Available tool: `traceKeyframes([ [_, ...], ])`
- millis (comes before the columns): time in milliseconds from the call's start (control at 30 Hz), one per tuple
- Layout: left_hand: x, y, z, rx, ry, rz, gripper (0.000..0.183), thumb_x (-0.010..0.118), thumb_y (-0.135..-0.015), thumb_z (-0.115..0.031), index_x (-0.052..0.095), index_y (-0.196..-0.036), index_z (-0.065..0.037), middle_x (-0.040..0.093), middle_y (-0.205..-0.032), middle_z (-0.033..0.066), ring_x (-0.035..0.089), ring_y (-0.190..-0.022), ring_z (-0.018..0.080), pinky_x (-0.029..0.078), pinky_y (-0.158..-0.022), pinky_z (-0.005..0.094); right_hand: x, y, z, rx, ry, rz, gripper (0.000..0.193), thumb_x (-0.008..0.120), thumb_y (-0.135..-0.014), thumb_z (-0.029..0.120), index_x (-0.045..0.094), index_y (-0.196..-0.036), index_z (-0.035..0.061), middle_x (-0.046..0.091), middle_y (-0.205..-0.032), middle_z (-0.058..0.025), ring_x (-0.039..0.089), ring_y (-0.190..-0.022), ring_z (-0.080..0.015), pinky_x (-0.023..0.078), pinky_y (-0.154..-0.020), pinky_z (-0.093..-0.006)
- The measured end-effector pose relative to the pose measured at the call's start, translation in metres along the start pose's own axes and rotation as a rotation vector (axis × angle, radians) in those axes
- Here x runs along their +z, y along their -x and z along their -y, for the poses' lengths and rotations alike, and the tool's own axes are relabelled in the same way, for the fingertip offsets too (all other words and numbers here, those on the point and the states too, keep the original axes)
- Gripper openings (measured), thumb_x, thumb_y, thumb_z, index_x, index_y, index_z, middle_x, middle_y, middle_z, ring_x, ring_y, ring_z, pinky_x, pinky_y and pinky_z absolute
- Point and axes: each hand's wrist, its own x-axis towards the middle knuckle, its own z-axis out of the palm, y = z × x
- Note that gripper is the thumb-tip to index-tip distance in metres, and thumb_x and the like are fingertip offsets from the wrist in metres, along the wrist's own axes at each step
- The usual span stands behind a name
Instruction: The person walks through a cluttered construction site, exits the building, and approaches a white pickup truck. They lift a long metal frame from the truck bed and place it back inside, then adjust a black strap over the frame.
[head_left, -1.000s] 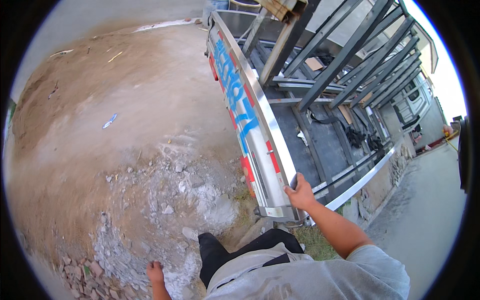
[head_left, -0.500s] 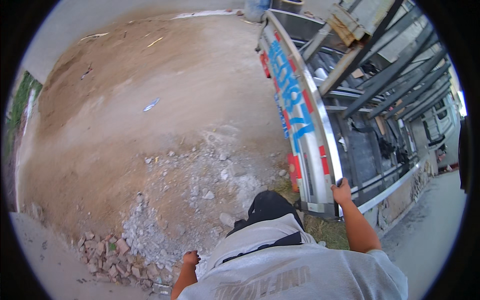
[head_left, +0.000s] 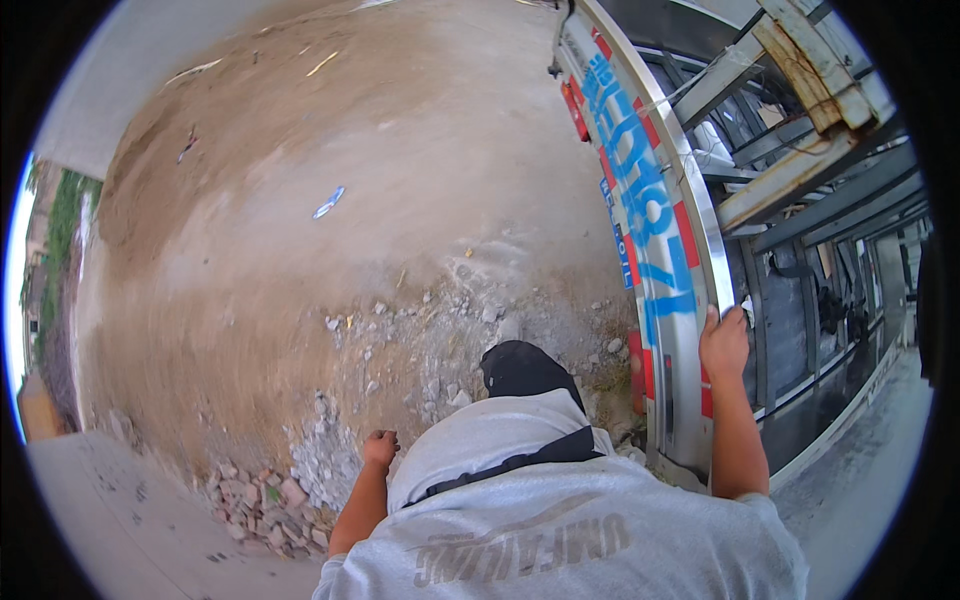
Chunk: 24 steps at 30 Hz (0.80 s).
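My right hand (head_left: 723,345) is closed over the top edge of a truck's silver tailgate (head_left: 698,190), near its lower end in the head view. Blue painted characters and red-and-white strips cover the tailgate's outer face. At my left side, my left hand (head_left: 380,447) hangs with loosely curled fingers, above ground strewn with rubble. Nothing shows in it, and it touches neither the truck nor the ground. A dark trouser leg (head_left: 530,370) shows below my grey shirt.
Inside the truck bed are grey metal bars (head_left: 850,225) and a rusty steel frame piece (head_left: 810,75) that juts up. Grey rubble (head_left: 325,455) and a heap of broken bricks (head_left: 265,505) lie at left. Sandy ground (head_left: 420,180) stretches ahead, with a blue-and-white scrap (head_left: 328,203) on it.
I have moved forward alongside the tailgate, and my right hand is farther along its top edge. The left arm has swung slightly forward. The rubble and truck have shifted in view.
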Motion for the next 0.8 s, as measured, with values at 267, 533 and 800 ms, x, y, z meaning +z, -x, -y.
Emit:
traceKeyframes([
  [267,-0.027,-0.196,-0.275,0.222,-0.188,0.315,0.031,0.073,-0.097,-0.023,0.074,-0.111,0.005,0.078,-0.094,0.0138,0.078,-0.082,0.0244,0.062,-0.073,0.0375,-0.003,-0.012,0.018,0.118,0.032,-0.053,0.067,0.076,-0.097,0.037,0.053,-0.141,-0.0080,0.064,-0.116,-0.0272,0.065,-0.104,-0.0501,0.054,-0.088,-0.0569],
  [533,-0.042,-0.382,-0.570,0.456,-0.191,0.391,0.021,0.071,-0.104,-0.021,0.069,-0.103,-0.001,0.075,-0.088,0.0097,0.074,-0.073,0.0202,0.054,-0.061,0.0321,0.012,-0.023,0.059,0.471,0.193,-0.210,0.074,0.091,-0.082,0.046,0.061,-0.129,-0.0036,0.064,-0.117,-0.0234,0.061,-0.110,-0.0467,0.050,-0.096,-0.0543],
  [800,-0.017,-0.652,-0.783,0.616,-0.460,0.446,0.028,0.073,-0.101,-0.022,0.072,-0.103,0.006,0.076,-0.089,0.0129,0.075,-0.072,0.0220,0.062,-0.070,0.0360,0.187,-0.080,0.251,1.087,0.261,-0.551,0.080,0.077,-0.097,0.027,0.044,-0.163,-0.0030,0.049,-0.163,-0.0301,0.046,-0.149,-0.0499,0.037,-0.126,-0.0532],
])
